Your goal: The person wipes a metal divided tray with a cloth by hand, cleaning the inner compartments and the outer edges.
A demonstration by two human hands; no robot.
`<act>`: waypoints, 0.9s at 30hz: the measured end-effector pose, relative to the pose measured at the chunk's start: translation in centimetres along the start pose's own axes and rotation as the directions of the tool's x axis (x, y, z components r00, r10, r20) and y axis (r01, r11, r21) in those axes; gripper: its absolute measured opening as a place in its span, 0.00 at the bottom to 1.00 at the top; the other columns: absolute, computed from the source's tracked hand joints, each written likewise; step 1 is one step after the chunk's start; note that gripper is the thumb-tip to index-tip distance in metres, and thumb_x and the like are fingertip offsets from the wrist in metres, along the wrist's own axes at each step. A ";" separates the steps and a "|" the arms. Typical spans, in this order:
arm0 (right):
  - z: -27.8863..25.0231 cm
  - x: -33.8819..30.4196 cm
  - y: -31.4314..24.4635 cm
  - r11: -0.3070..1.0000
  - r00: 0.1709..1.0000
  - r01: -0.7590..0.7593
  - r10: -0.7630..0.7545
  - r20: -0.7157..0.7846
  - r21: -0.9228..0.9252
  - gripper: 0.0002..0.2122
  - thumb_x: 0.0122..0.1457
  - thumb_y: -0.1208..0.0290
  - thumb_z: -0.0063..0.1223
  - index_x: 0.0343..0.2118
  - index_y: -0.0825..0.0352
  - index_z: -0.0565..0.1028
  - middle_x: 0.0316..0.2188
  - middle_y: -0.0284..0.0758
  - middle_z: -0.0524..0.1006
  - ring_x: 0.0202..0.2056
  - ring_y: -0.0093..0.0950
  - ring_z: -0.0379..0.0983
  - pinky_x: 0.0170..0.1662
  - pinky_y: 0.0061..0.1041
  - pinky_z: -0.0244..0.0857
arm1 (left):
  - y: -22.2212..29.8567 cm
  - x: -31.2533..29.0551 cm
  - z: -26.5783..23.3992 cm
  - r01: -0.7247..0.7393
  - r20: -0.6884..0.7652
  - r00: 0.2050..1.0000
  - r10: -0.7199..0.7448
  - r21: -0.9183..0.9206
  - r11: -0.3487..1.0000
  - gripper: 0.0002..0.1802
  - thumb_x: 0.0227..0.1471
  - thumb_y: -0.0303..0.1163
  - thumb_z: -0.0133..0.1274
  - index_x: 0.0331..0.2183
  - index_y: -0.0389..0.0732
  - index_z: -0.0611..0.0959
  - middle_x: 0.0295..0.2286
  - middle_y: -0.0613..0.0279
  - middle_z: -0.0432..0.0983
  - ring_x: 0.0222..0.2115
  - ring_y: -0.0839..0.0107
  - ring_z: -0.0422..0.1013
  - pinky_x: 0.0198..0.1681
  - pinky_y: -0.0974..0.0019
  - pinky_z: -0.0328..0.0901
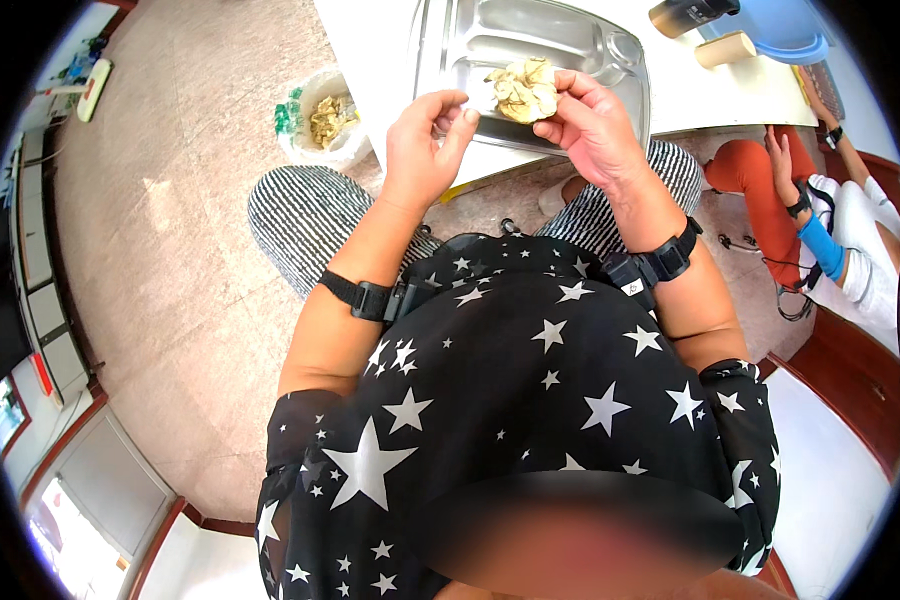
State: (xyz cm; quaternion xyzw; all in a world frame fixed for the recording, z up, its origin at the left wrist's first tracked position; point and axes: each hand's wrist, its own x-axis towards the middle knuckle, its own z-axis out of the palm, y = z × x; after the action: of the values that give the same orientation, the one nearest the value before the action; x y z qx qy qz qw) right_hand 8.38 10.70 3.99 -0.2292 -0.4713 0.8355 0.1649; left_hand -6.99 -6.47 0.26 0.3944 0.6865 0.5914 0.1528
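Note:
My right hand pinches a pale yellow, ruffled, flower-like clump between thumb and fingers; its exact kind does not show. The clump is held over the near part of a shiny metal compartment tray. To the left of it, my left hand is raised at the tray's near left corner. Its fingers are loosely curled, the thumb stands a little apart from the index finger, and nothing shows between them.
A lined white bin with similar yellowish pieces stands on the floor left of the white table. At the table's far right are a dark bottle, a tan cylinder and a blue basin. Another person sits at the right.

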 end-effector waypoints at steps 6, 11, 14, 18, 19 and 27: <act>1.3 -0.3 1.1 1.000 0.999 -0.004 0.003 0.046 0.022 0.08 0.66 0.76 0.51 0.47 0.69 0.74 0.44 0.34 0.78 0.42 0.23 0.78 0.44 0.22 0.77 | 0.1 0.9 1.7 0.120 0.038 0.992 -0.117 -0.126 0.985 0.16 0.49 0.30 0.67 0.38 0.33 0.81 0.30 0.65 0.75 0.28 0.79 0.68 0.33 0.72 0.68; 2.0 0.1 1.5 0.972 0.993 0.108 -0.117 -0.031 -0.208 0.07 0.65 0.74 0.56 0.44 0.67 0.76 0.40 0.32 0.79 0.40 0.20 0.77 0.44 0.20 0.75 | 0.8 1.5 1.8 0.050 0.026 0.999 -0.048 -0.124 0.991 0.11 0.54 0.27 0.63 0.39 0.35 0.82 0.32 0.71 0.76 0.27 0.85 0.67 0.30 0.80 0.64; 1.2 0.7 1.4 0.972 0.974 0.154 -0.179 -0.139 -0.175 0.07 0.64 0.72 0.58 0.43 0.67 0.77 0.36 0.30 0.79 0.38 0.19 0.77 0.40 0.18 0.74 | 0.4 1.5 2.0 0.030 -0.088 0.995 -0.054 -0.256 0.966 0.13 0.49 0.30 0.65 0.37 0.35 0.83 0.31 0.67 0.77 0.25 0.81 0.67 0.28 0.74 0.64; 1.1 0.6 0.6 0.981 0.952 0.186 -0.193 -0.240 -0.050 0.09 0.65 0.72 0.56 0.46 0.66 0.77 0.36 0.30 0.81 0.35 0.18 0.77 0.36 0.16 0.73 | -0.1 1.1 1.3 0.190 -0.027 0.980 -0.198 -0.178 0.966 0.14 0.50 0.28 0.62 0.40 0.35 0.83 0.35 0.66 0.78 0.29 0.80 0.69 0.29 0.75 0.65; 1.1 0.5 0.3 0.980 0.948 0.194 -0.201 -0.247 -0.052 0.09 0.65 0.73 0.55 0.47 0.67 0.76 0.37 0.31 0.81 0.34 0.18 0.78 0.35 0.17 0.74 | 0.0 1.0 1.3 0.187 -0.030 0.980 -0.195 -0.170 0.968 0.15 0.50 0.28 0.62 0.41 0.35 0.83 0.36 0.64 0.78 0.30 0.79 0.69 0.29 0.75 0.65; 1.0 1.5 -0.5 0.972 0.952 0.209 -0.228 -0.206 -0.108 0.11 0.65 0.72 0.56 0.49 0.68 0.75 0.37 0.32 0.81 0.34 0.17 0.77 0.35 0.16 0.75 | 0.6 2.8 1.0 -0.067 -0.108 0.991 0.075 0.074 0.995 0.23 0.50 0.36 0.63 0.49 0.41 0.81 0.43 0.57 0.77 0.41 0.65 0.71 0.36 0.66 0.70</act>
State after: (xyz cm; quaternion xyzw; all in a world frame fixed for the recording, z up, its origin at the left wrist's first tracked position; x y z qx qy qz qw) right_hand 6.60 11.04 4.50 -0.2722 -0.5081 0.7613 0.2969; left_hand -7.92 -3.73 1.27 0.3904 0.6999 0.5928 0.0795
